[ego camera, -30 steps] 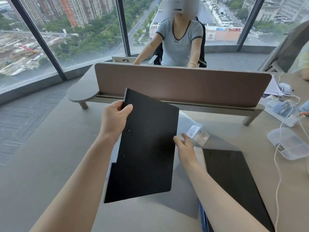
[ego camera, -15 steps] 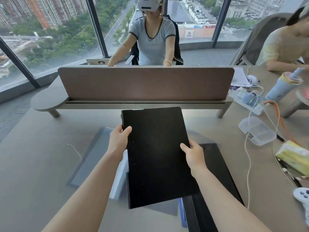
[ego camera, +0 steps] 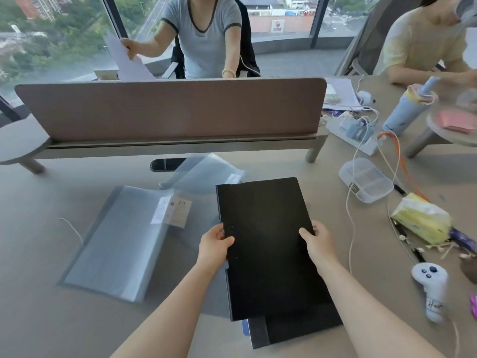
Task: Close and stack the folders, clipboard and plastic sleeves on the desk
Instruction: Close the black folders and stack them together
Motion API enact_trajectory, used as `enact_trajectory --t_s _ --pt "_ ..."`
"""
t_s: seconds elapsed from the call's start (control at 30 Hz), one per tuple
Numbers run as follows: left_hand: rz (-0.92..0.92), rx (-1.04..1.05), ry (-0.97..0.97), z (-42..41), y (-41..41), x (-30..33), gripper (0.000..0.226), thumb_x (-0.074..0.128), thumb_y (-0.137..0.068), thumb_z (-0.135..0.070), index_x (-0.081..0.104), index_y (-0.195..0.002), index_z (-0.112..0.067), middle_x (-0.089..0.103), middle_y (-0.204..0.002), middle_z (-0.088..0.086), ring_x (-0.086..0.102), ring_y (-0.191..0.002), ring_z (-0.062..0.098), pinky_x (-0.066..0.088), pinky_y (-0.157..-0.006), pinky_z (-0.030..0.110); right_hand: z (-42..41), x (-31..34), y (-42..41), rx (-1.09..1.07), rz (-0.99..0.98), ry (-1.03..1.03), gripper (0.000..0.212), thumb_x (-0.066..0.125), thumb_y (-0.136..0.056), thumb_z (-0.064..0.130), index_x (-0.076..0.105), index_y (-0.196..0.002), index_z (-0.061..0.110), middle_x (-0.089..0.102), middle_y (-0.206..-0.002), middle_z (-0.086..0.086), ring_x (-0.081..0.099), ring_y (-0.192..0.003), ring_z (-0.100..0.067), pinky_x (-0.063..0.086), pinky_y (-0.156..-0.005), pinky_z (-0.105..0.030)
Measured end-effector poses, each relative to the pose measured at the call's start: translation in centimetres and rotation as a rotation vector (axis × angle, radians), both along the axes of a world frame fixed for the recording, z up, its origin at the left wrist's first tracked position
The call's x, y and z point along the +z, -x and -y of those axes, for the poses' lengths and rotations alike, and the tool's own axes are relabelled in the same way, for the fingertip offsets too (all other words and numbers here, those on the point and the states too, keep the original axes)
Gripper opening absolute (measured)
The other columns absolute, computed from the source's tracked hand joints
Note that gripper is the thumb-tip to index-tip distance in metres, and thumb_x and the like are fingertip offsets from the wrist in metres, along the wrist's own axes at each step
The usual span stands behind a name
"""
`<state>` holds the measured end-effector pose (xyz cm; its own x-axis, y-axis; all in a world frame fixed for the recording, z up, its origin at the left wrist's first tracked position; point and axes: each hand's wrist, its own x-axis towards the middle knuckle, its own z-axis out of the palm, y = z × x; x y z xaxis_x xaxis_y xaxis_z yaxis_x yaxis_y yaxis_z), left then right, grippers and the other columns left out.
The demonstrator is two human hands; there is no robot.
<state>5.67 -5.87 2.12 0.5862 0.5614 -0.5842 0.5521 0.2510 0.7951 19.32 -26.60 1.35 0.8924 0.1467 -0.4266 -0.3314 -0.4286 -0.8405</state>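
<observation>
Left hand: the left hand (ego camera: 215, 245) grips the left edge of the black folder (ego camera: 268, 244), thumb on top, fingers underneath.
Right hand: the right hand (ego camera: 316, 241) clasps the folder's right edge, thumb on the cover.
Black folder: closed, held flat between both hands, lying over a second folder (ego camera: 304, 329); whether it rests on it or hangs just above, cannot tell.
Second folder: dark, near the desk's front edge, its lower part and a grey spine strip showing below the black folder; a blue edge (ego camera: 244, 328) peeks out at its left.
Clear folder: the clear folder (ego camera: 116, 241) lies open-looking and flat to the left, well apart from the hands, with a white label near its upper right.
Sleeve: a plastic sleeve (ego camera: 204, 174) lies beyond the black folder, towards the divider (ego camera: 170, 109).
Desk: the desk (ego camera: 51, 319) carries a plastic box (ego camera: 366, 180), tissue pack (ego camera: 420, 220) and controller (ego camera: 431, 288) on the right.
</observation>
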Motion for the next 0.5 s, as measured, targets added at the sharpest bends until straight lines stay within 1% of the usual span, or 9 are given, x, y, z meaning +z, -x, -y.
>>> enact_trajectory --t_s 0.03,0.07,0.13,0.23,0.3,0.4,0.5 --pt "-0.026 0.009 -0.003 0.6 -0.2 -0.7 0.039 0.061 -0.096 -0.007 0.058 -0.133 -0.018 0.069 -0.122 0.002 0.069 -0.108 0.025 0.059 -0.09 0.047 0.6 -0.3 -0.1 0.002 -0.005 0.009 0.012 0.055 -0.096 0.016 0.063 -0.104 0.02 0.069 -0.101 0.005 0.065 -0.092 -0.014 0.049 -0.074 -0.031" --pt "-0.049 0.018 -0.007 1.2 -0.3 -1.2 0.04 0.062 -0.095 -0.008 0.057 -0.133 -0.017 0.069 -0.123 0.003 0.069 -0.108 0.026 0.059 -0.091 0.049 1.2 -0.7 -0.2 0.004 -0.012 0.023 0.012 0.055 -0.096 0.015 0.063 -0.104 0.02 0.07 -0.101 0.006 0.065 -0.092 -0.014 0.05 -0.076 -0.032" --pt "-0.08 0.028 -0.018 2.4 -0.5 -2.2 0.038 0.064 -0.093 -0.008 0.059 -0.13 -0.015 0.071 -0.118 0.003 0.07 -0.104 0.025 0.06 -0.089 0.05 2.3 -1.3 -0.4 0.011 -0.024 0.056 0.014 0.056 -0.095 0.017 0.065 -0.105 0.021 0.07 -0.101 0.006 0.066 -0.093 -0.016 0.052 -0.082 -0.036" --pt "-0.106 0.02 -0.058 4.2 -0.5 -3.1 0.037 0.065 -0.092 -0.01 0.061 -0.129 -0.015 0.072 -0.11 0.002 0.071 -0.099 0.023 0.06 -0.09 0.047 3.7 -2.2 -0.7 0.017 -0.036 0.099 0.016 0.056 -0.092 0.017 0.067 -0.103 0.022 0.072 -0.099 0.004 0.068 -0.092 -0.019 0.054 -0.084 -0.039" --pt "-0.127 0.02 -0.109 5.3 -0.3 -3.4 0.039 0.066 -0.092 -0.012 0.062 -0.13 -0.014 0.072 -0.112 0.002 0.07 -0.101 0.021 0.059 -0.093 0.044 4.4 -2.6 -0.7 0.037 -0.055 0.134 0.013 0.056 -0.091 0.018 0.067 -0.096 0.023 0.073 -0.095 0.004 0.068 -0.088 -0.02 0.054 -0.083 -0.04" --pt "-0.141 0.014 -0.186 6.5 0.1 -3.4 0.043 0.068 -0.092 -0.014 0.06 -0.134 -0.013 0.071 -0.119 0.003 0.069 -0.106 0.021 0.058 -0.095 0.04 5.1 -3.2 -0.6 0.065 -0.06 0.218 0.009 0.057 -0.09 0.021 0.066 -0.087 0.023 0.072 -0.089 0.001 0.067 -0.085 -0.023 0.054 -0.083 -0.044" --pt "-0.156 0.013 -0.253 7.6 0.3 -3.2 0.045 0.066 -0.093 -0.016 0.058 -0.137 -0.015 0.069 -0.12 0.002 0.068 -0.107 0.022 0.059 -0.092 0.041 5.3 -3.4 -0.3 0.079 -0.033 0.286 0.008 0.056 -0.091 0.023 0.064 -0.09 0.023 0.07 -0.091 0.001 0.065 -0.084 -0.022 0.054 -0.081 -0.042"
